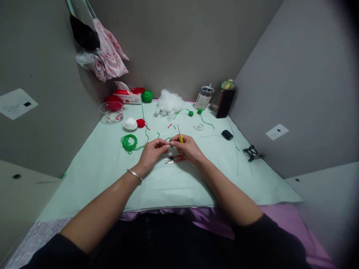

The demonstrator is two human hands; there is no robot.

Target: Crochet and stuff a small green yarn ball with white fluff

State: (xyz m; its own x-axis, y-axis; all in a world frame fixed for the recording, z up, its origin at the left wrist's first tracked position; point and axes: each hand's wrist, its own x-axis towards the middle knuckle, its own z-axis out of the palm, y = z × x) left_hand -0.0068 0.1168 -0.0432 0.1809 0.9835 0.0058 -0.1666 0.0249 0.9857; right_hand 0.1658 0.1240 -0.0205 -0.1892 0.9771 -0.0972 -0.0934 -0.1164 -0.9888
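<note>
My left hand [155, 151] pinches green yarn between thumb and fingertips, close against the fingers of my right hand [187, 146]. A crochet hook [180, 138] with a yellow handle rests in my right hand, its metal shaft pointing up and away. The small loop of green yarn [169, 139] at my fingertips is partly hidden by them. Thread snips [176, 159] with red handles lie under my right hand, blades toward the left. A yarn strand leads left to a loose green coil [129, 143] on the table.
Behind lie white stuffing [169, 103], green crocheted balls [191, 113], a red ball [140, 123] and a white bowl [130, 124]. A clear tub [112, 112] stands back left; a pen can [204, 98] and phone [225, 103] back right. Black thread [227, 135] lies right. Grey partitions enclose the table.
</note>
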